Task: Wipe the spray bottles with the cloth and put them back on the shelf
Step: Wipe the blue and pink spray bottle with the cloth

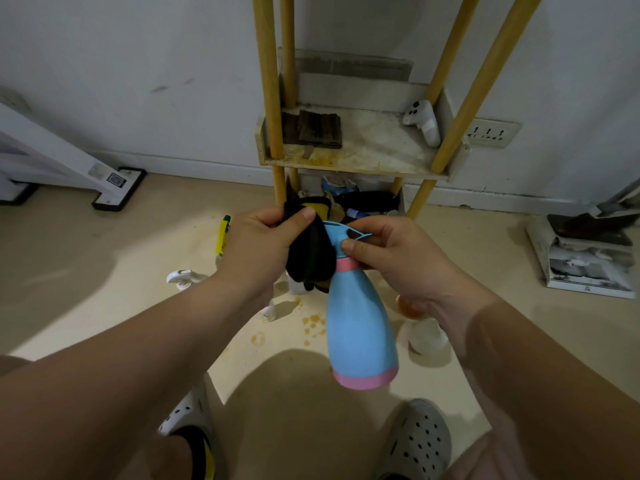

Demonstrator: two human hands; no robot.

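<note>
The right hand (388,258) pinches the neck of the spray bottle (358,327), held in the air above the floor (104,271) before the shelf (363,147); the left hand (263,244) presses a black cloth (310,254) against its head; the bottle is light blue with pink collar and base, tilted.

Blue bottle (360,323): pale blue body, pink collar and pink base band, blue trigger head; off the floor, base tipped toward the camera, head up by the hands.
Cloth (309,252): black with yellow trim, bunched and pressed against the bottle's head and neck on its left side.
Shelf (363,147): stained pale board on yellow posts, against the wall, beyond the bottle.
</note>
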